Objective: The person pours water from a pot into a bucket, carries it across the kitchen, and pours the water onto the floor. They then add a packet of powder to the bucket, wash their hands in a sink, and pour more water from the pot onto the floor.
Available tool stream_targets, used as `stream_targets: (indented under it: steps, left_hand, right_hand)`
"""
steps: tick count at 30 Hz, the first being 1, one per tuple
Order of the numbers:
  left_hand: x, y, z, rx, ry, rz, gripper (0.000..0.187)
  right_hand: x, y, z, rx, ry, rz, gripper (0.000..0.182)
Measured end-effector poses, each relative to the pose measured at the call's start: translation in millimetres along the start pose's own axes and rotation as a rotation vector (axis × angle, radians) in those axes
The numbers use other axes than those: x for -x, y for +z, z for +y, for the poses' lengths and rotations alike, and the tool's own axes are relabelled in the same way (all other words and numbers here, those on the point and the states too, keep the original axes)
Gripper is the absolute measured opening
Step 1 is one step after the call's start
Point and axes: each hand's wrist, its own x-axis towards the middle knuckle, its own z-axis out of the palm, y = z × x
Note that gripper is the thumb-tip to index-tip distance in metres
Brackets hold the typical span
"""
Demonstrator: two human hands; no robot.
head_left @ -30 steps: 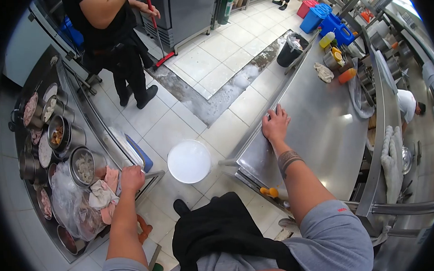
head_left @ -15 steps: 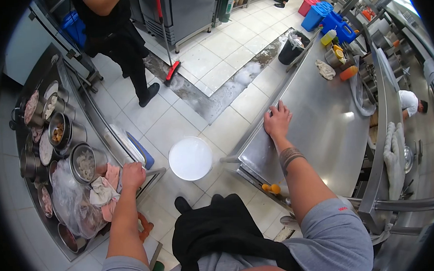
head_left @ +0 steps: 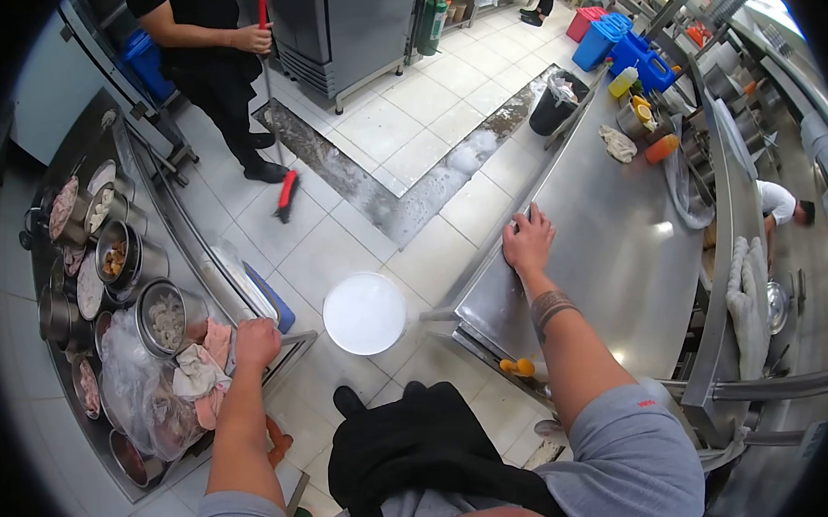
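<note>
My left hand (head_left: 256,343) is closed over the edge of the left steel table, beside a white and pink cloth (head_left: 202,374). My right hand (head_left: 529,238) lies open on the near-left edge of the steel counter (head_left: 611,267), its fingers apart and holding nothing. On the floor between the two stands a round white bucket (head_left: 364,313). Close to my left hand are a clear plastic bag (head_left: 140,390) and a steel pot of pale pieces (head_left: 166,320).
A person in black (head_left: 207,63) holds a red broom (head_left: 286,195) near a wet, foamy floor channel (head_left: 402,217). A dark bin (head_left: 556,103) stands past the counter. Bottles, a rag (head_left: 618,143) and blue containers (head_left: 642,59) are at the far right. Another person (head_left: 781,204) bends beyond the shelf.
The person in black has brought the red broom off the channel onto the tiles, nearer to me. My view has tilted slightly; both my hands stay in place.
</note>
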Motion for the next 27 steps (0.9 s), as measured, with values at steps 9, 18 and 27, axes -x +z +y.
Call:
stream_targets:
  steps: [9, 18, 27]
  left_hand:
    - [0.1, 1.3, -2.1, -0.044, 0.008, -0.050, 0.011]
    - [-0.2, 0.8, -1.5, -0.063, 0.022, -0.047, 0.012]
    - [0.0, 1.6, -1.6, -0.043, 0.004, -0.034, 0.012]
  right_hand:
    - [0.4, -3.4, -2.7, 0.014, 0.017, -0.031, 0.040]
    - [-0.4, -1.0, -1.1, 0.013, 0.012, -0.028, 0.041]
    - [-0.8, -1.1, -0.3, 0.019, 0.012, -0.031, 0.041]
